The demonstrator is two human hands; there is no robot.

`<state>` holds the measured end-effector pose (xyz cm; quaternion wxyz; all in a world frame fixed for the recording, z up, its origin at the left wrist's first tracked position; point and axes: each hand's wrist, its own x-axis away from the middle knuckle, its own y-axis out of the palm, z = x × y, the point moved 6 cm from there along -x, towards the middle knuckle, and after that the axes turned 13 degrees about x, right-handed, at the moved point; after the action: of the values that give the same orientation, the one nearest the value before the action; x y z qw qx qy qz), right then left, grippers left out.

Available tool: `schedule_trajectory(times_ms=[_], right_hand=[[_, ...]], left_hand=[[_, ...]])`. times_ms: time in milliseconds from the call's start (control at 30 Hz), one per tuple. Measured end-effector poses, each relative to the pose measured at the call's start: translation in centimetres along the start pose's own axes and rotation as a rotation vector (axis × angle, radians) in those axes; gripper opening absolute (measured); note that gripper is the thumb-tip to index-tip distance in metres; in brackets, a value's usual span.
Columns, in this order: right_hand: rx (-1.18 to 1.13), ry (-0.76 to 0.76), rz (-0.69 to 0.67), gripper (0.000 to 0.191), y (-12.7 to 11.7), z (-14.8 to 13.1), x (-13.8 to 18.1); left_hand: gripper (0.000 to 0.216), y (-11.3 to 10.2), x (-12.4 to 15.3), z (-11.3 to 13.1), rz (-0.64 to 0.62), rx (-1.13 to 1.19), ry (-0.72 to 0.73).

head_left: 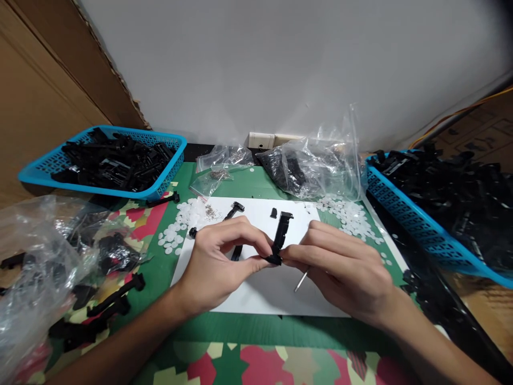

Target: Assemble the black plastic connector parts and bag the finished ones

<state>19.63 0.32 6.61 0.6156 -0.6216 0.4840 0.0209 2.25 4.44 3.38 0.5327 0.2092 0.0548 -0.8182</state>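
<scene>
Above a white sheet (260, 297), a black plastic part (282, 231) stands on end between my two hands. My left hand (224, 259) pinches its lower end between thumb and forefinger. From the other side, the fingertips of my right hand (344, 267) press on that same end. A thin metal rod (301, 280), perhaps a tweezer or screwdriver tip, sticks out below my right fingers; its other end is hidden in the palm. Behind the hands lie a small black piece (273, 213) and another black part (236, 208), partly covered by my left hand.
Blue baskets full of black parts stand at left (160, 190) and right (420, 224). White discs lie in piles left (174, 235) and right (348, 216), beside small metal pins (212, 213). Clear bags (308, 171) rest by the wall. More black parts (116, 297) lie at left.
</scene>
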Motion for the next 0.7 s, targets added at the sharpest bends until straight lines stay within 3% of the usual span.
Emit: schedule_trajectory(times_ms=[333, 567, 700], right_hand=[[-0.295, 0.146, 0.061, 0.031, -0.1, 0.8, 0.2], [-0.417, 0.312, 0.032, 0.017, 0.7, 1.6, 0.5], [-0.332, 0.244, 0.033, 0.017, 0.5, 0.9, 0.2]], left_hand=[[0.029, -0.3, -0.1, -0.6, 0.062, 0.184, -0.116], [0.03, -0.3, -0.2, -0.2, 0.055, 0.182, -0.1], [0.029, -0.1, -0.1, -0.1, 0.037, 0.172, -0.103]])
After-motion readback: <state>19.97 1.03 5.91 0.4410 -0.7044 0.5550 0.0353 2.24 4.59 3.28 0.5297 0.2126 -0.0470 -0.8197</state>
